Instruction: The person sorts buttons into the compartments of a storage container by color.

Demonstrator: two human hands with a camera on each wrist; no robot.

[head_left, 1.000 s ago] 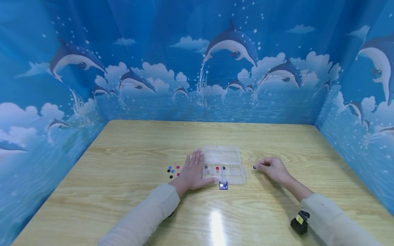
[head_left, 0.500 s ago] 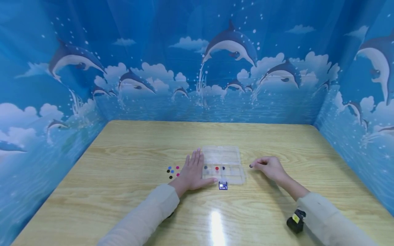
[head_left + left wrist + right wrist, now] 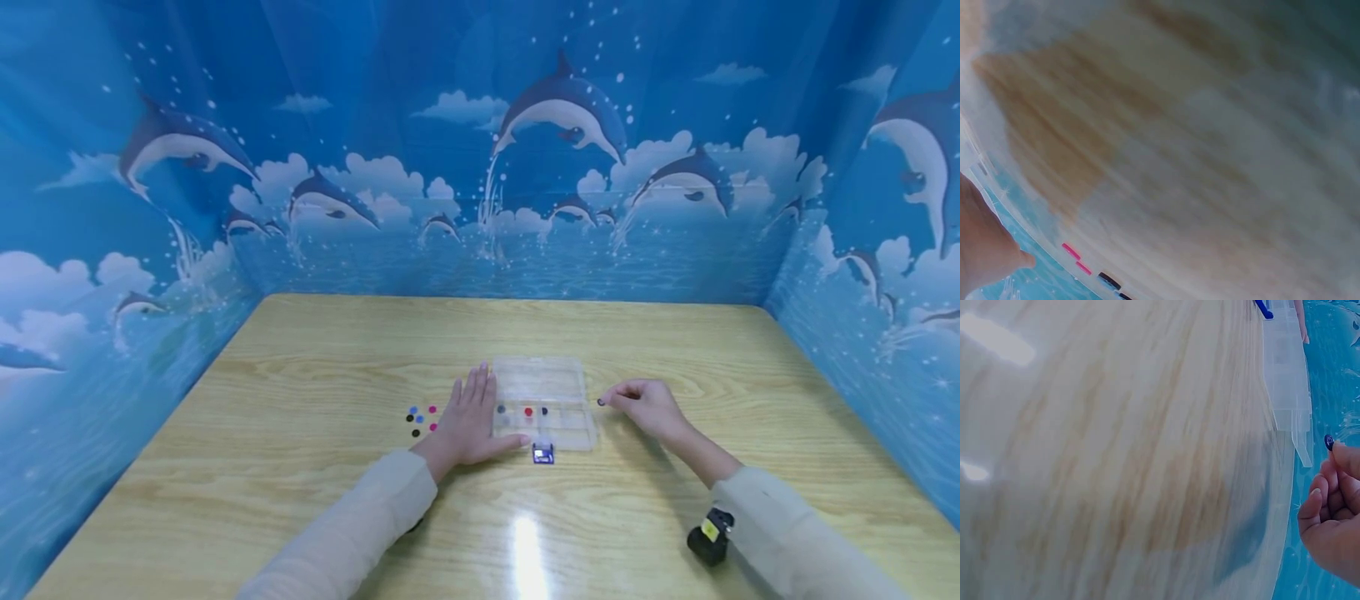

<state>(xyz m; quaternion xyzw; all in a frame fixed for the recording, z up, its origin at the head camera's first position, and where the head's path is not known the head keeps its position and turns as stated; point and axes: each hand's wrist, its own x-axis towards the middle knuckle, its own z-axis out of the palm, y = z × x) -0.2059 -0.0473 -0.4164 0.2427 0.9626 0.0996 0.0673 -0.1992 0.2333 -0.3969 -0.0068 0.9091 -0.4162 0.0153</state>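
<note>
A clear plastic box (image 3: 538, 379) lies with its lid folded back on the table; its front part has compartments. A grey disc (image 3: 501, 409), a red disc (image 3: 528, 412) and a dark disc (image 3: 545, 411) sit in them. My left hand (image 3: 468, 421) lies flat with fingers straight against the box's left side, thumb along its front edge. Just right of the box, my right hand (image 3: 651, 408) pinches a small dark disc (image 3: 601, 402) between thumb and forefinger. In the right wrist view this dark blue disc (image 3: 1329, 442) shows at the fingertips, above the table.
Several loose discs, black (image 3: 416, 433), blue (image 3: 420, 419) and pink (image 3: 432, 409), lie left of my left hand. A blue clasp (image 3: 543, 454) sticks out at the box's front. A black device (image 3: 708, 537) is on my right wrist. A dolphin-print curtain (image 3: 480, 242) surrounds the table.
My right hand has moved left with the dark disc, closer to the box's right edge. The left hand, the box and the loose discs have stayed where they were.
</note>
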